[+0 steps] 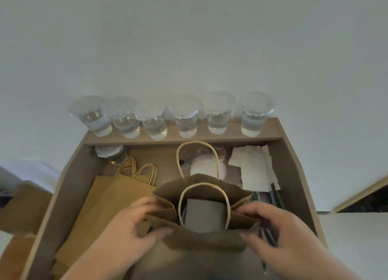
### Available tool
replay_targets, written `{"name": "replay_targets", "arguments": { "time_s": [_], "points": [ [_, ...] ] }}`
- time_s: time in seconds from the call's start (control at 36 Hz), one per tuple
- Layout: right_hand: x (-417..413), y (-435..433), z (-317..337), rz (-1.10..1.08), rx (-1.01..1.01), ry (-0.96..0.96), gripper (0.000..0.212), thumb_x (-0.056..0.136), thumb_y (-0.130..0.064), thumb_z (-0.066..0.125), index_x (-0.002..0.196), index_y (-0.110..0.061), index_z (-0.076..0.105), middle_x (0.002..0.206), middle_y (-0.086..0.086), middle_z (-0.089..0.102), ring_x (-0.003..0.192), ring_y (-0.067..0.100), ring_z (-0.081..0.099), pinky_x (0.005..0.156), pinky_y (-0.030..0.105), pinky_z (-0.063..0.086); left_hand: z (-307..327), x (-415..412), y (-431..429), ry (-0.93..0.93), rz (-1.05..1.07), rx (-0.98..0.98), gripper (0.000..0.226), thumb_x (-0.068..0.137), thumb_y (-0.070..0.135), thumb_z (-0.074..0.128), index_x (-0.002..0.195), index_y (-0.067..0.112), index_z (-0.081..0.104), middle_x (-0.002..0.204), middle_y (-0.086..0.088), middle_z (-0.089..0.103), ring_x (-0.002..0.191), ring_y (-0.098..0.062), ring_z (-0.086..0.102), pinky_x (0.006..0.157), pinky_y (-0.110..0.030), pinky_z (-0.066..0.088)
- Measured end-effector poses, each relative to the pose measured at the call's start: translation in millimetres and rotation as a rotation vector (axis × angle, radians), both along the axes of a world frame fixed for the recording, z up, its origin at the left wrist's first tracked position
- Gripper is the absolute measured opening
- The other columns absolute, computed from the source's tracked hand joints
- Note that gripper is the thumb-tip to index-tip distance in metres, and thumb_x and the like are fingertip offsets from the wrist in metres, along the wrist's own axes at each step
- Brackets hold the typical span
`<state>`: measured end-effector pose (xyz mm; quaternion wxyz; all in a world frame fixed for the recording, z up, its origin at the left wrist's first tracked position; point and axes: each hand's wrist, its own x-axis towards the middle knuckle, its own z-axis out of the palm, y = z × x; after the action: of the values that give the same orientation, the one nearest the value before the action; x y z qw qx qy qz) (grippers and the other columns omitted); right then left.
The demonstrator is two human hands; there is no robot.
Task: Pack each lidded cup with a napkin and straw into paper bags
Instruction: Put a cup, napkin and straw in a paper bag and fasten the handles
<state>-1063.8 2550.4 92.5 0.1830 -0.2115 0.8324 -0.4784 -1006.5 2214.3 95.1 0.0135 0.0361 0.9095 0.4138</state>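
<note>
White wall [189,38] behind; wooden table [63,195] with a raised back shelf [270,130]. Six lidded cups [185,117] of clear liquid stand in a row on the shelf. On the lower level: lone cup [111,153] back left, flat bags [109,200] stacked left, napkins [252,166] back right, dark straws [275,193] right, partly hidden by the open bag [201,241]. Open bag upright at centre front, mouth wide, both handles up. Left grip [134,223] pinches its left edge, right grip [279,227] its right edge.

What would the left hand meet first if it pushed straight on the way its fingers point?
The left hand pinches the open paper bag at its left side fold; going on, it would likely push that fold inward toward the near handle.
</note>
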Motion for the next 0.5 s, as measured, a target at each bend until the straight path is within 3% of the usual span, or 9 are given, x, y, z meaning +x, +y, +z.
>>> {"name": "replay_targets", "arguments": {
  "time_s": [0.08,0.14,0.19,0.25,0.31,0.36,0.42,0.44,0.5],
  "points": [
    [-5.0,9.7,12.8,-0.058,0.032,0.225,0.039,0.086,-0.058,0.077,0.122,-0.055,0.064,0.121,-0.025,0.07,0.113,0.001,0.069,0.091,0.013,0.055,-1.2,-0.1,-10.6,0.121,0.07,0.027,0.029,0.072,0.048,0.09,0.097,0.039,0.079,0.12,0.012,0.063,0.114,-0.01,0.065,0.096,-0.016,0.046],
    [-9.5,8.9,11.3,-0.126,0.118,0.293,0.059,0.073,-0.075,0.078,0.123,-0.058,0.052,0.124,-0.03,0.062,0.114,-0.003,0.063,0.084,0.015,0.056,-8.3,-3.7,-17.4,0.124,0.123,0.069,0.049,0.064,0.059,0.09,0.104,0.037,0.07,0.127,0.013,0.061,0.118,-0.009,0.062,0.098,-0.02,0.046],
    [-15.4,2.6,4.9,-0.156,0.218,0.266,0.1,0.052,-0.09,0.083,0.134,-0.067,0.033,0.134,-0.042,0.045,0.126,-0.015,0.049,0.098,0.019,0.05,-14.8,-11.1,-19.7,0.028,0.131,0.192,0.078,0.054,0.061,0.096,0.119,0.042,0.058,0.14,0.02,0.058,0.128,-0.002,0.058,0.103,-0.024,0.048],
    [-23.5,-4.2,-5.3,-0.159,0.249,0.147,0.139,0.038,-0.089,0.09,0.15,-0.071,0.01,0.14,-0.052,0.029,0.138,-0.016,0.036,0.118,0.034,0.037,-21.2,-20.7,-18.9,-0.064,0.074,0.284,0.107,0.049,0.054,0.103,0.139,0.052,0.045,0.146,0.024,0.055,0.135,0.003,0.053,0.11,-0.026,0.045],
    [-32.2,-9.7,-16.8,-0.143,0.193,-0.015,0.152,0.038,-0.077,0.098,0.154,-0.072,0.001,0.147,-0.049,0.029,0.144,-0.009,0.033,0.125,0.041,0.027,-30.3,-30.9,-17.9,-0.117,0.01,0.346,0.123,0.053,0.045,0.104,0.154,0.054,0.033,0.137,0.017,0.064,0.131,-0.002,0.059,0.112,-0.025,0.044],
    [-36.8,-14.3,-26.1,-0.136,0.06,-0.148,0.13,0.048,-0.064,0.103,0.152,-0.067,0.025,0.141,-0.039,0.05,0.137,-0.007,0.048,0.122,0.033,0.034,-34.0,-40.4,-14.6,-0.134,-0.046,0.414,0.109,0.061,0.037,0.104,0.151,0.051,0.044,0.118,0.007,0.073,0.113,-0.01,0.07,0.104,-0.028,0.052],
    [-35.1,-17.7,-31.9,-0.149,-0.053,-0.22,0.083,0.055,-0.061,0.102,0.127,-0.061,0.06,0.127,-0.026,0.069,0.121,-0.001,0.065,0.105,0.023,0.051,-34.4,-47.0,-9.8,-0.138,-0.064,0.481,0.076,0.066,0.038,0.101,0.133,0.042,0.066,0.112,-0.003,0.076,0.105,-0.018,0.073,0.1,-0.04,0.058],
    [-32.9,-20.0,-35.0,-0.169,-0.082,-0.227,0.065,0.059,-0.061,0.1,0.116,-0.055,0.07,0.119,-0.018,0.075,0.115,0.005,0.07,0.098,0.024,0.055,-33.9,-49.7,-7.9,-0.13,-0.07,0.488,0.059,0.069,0.042,0.098,0.123,0.035,0.073,0.11,-0.006,0.076,0.104,-0.021,0.073,0.099,-0.046,0.058],
    [-27.8,-25.0,-41.5,-0.205,-0.092,-0.2,0.046,0.067,-0.06,0.094,0.106,-0.041,0.08,0.109,-0.005,0.08,0.108,0.011,0.073,0.098,0.035,0.055,-33.8,-51.9,-5.7,-0.087,-0.089,0.481,0.04,0.076,0.046,0.091,0.108,0.025,0.079,0.105,-0.006,0.074,0.1,-0.024,0.071,0.092,-0.044,0.057]
  ]
}}
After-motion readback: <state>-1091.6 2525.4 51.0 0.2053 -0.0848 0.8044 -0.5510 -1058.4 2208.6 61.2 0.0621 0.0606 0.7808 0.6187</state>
